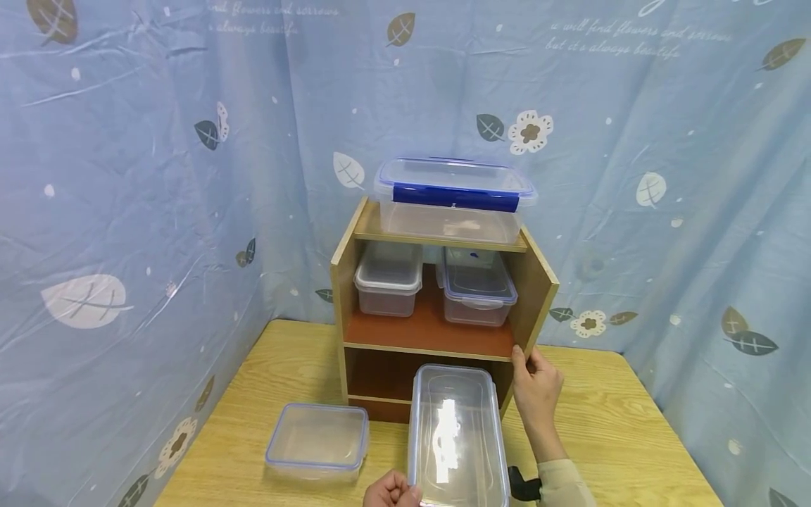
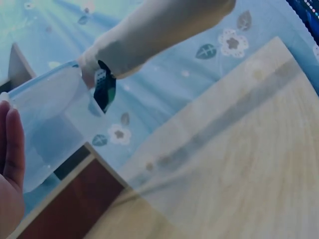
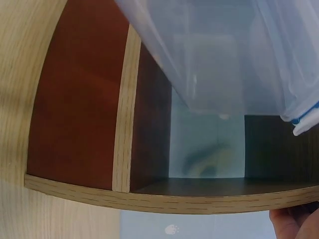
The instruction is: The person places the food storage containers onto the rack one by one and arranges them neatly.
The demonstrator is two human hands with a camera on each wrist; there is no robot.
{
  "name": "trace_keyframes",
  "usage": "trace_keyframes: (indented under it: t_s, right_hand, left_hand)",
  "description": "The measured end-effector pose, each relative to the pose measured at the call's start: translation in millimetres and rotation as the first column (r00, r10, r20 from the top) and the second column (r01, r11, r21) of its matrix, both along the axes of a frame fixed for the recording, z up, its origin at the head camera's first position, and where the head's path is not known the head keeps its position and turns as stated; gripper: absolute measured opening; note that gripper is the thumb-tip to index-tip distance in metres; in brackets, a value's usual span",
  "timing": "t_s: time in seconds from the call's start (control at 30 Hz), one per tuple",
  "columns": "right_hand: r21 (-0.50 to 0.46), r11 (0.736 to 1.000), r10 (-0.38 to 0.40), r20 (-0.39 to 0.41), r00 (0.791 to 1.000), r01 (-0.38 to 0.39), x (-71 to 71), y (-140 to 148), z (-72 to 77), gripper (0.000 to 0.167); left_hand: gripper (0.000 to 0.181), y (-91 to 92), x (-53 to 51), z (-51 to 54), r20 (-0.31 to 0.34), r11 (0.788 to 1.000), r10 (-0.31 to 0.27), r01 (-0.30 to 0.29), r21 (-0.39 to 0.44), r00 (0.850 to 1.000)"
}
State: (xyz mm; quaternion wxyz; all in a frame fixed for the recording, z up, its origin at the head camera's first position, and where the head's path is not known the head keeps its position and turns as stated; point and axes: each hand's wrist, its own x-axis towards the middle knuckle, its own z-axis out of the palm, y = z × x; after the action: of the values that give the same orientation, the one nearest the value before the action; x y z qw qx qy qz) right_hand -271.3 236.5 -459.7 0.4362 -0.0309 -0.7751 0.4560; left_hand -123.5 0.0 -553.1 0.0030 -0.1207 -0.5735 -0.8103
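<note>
A long clear plastic food container [image 1: 478, 436] with a lid is held in front of the lower compartment of a small wooden shelf [image 1: 418, 334]. My left hand [image 1: 393, 489] grips its near left corner, thumb on the lid's edge. In the left wrist view, the fingers [image 2: 16, 144] lie along the container's side. My right hand [image 1: 537, 387] holds the edge of the shelf's right side panel [image 1: 537, 282]. The right wrist view shows the container's far end at the opening of the lower compartment, with only the fingertips [image 3: 285, 224] of my right hand in sight.
A smaller blue-rimmed container [image 1: 317, 433] stands on the wooden table [image 1: 608, 422], left of the shelf's front. Two lidded containers, one white-rimmed [image 1: 388, 285] and one blue-rimmed [image 1: 478, 289], occupy the upper compartment. A large blue-clipped container [image 1: 453, 218] sits on top. Curtains hang behind.
</note>
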Motion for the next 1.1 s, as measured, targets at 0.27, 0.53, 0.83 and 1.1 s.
trace_keyframes:
  t_s: [0.27,0.53,0.83,1.1]
  right_hand:
    - [-0.003,1.000,0.003,-0.003,1.000,-0.003,0.7,0,0.9,0.013]
    - [0.009,1.000,0.012,0.005,1.000,-0.013,-1.0,0,-0.2,0.014]
    - [0.010,1.000,0.021,-0.005,1.000,-0.021,-1.2,0,-0.6,0.018]
    - [0.006,1.000,0.022,0.013,1.000,-0.023,-0.3,1,-1.6,0.017]
  left_hand:
    - [0.044,4.5,-10.3,10.0,0.054,0.996,-0.068,0.064,0.067,0.996]
    - [0.050,11.4,-18.6,14.1,0.110,0.991,-0.076,0.063,0.115,0.991]
    - [0.042,14.0,-26.3,9.7,0.121,0.984,-0.098,0.079,0.157,0.988]
    - [0.032,17.6,-37.6,7.2,0.167,0.991,-0.072,0.051,0.126,0.983]
